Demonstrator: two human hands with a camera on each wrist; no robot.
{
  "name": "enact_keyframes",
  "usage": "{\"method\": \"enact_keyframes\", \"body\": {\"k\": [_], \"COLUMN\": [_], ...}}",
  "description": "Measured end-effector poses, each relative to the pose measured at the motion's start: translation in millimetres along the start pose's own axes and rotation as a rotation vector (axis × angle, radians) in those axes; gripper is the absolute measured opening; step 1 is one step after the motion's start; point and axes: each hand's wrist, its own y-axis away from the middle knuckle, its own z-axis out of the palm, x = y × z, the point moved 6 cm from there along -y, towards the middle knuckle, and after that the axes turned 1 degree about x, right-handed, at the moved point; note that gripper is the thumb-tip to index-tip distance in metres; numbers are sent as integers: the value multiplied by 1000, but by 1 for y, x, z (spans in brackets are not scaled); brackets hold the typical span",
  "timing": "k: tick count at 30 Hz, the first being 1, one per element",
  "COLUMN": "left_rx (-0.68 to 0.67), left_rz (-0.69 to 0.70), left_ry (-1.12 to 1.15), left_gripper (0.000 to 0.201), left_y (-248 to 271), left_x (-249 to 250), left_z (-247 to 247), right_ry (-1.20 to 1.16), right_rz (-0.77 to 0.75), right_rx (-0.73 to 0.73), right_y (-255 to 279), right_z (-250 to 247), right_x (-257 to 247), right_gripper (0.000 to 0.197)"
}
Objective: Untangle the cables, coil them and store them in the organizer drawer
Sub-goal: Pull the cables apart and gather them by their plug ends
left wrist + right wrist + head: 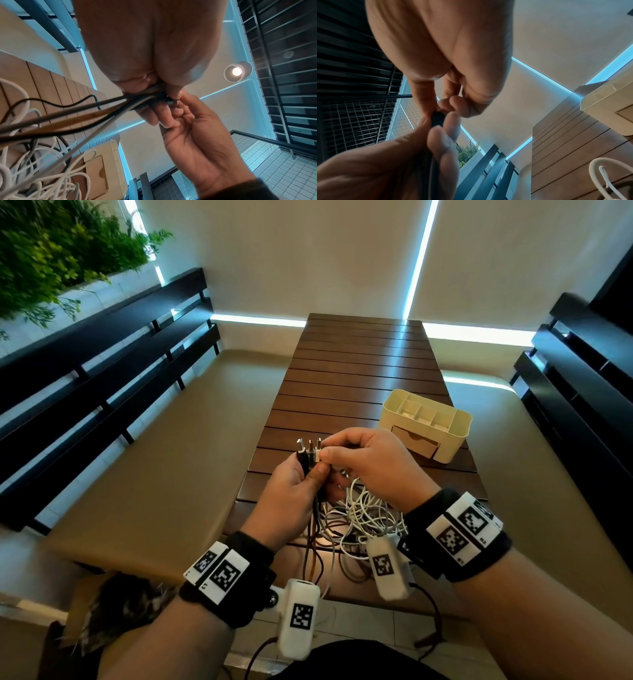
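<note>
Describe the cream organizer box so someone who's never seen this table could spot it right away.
Start at the long dark-brown slatted wooden table and look along its right edge, just beyond the right hand. The cream plastic organizer box stands there, apart from the tangled white and dark cables. It alone has open top compartments and a tan front drawer.

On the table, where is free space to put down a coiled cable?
Free: the slatted table beyond the organizer, and the strip left of it, past the hands. Crowded: the near end, where the cable tangle lies below both hands.
</note>
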Motion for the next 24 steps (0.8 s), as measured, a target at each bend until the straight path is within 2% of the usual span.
{"method": "enact_keyframes", "body": {"k": [5, 8, 11, 14, 16, 20, 24], "left_rx": [-17, -7, 48, 107, 142, 165, 164], "left_rz": [-11, 16, 41, 40, 49, 89, 95], "left_ry": [12, -33, -60, 15, 17, 68, 113], "left_gripper": [15, 12, 12, 15, 15, 15, 15], "left_y": [1, 1, 0, -2, -3, -5, -6], "left_x": [0, 1, 2, 5, 10, 20, 24], "left_z": [0, -1, -7, -17, -24, -31, -33], "right_ry": [62, 101, 35, -114, -110, -114, -66], "right_rz": [-48, -78, -83, 2, 37, 26, 15], "right_rx": [78, 76, 82, -11, -96, -174, -228], "right_y": [0, -2, -2, 2, 6, 7, 2], "right_z": [-8, -9, -5, 8, 21, 30, 32], "right_x": [-7, -7, 1, 23, 38, 38, 38], "right_gripper": [4, 9, 22, 40, 39, 23, 36]}}
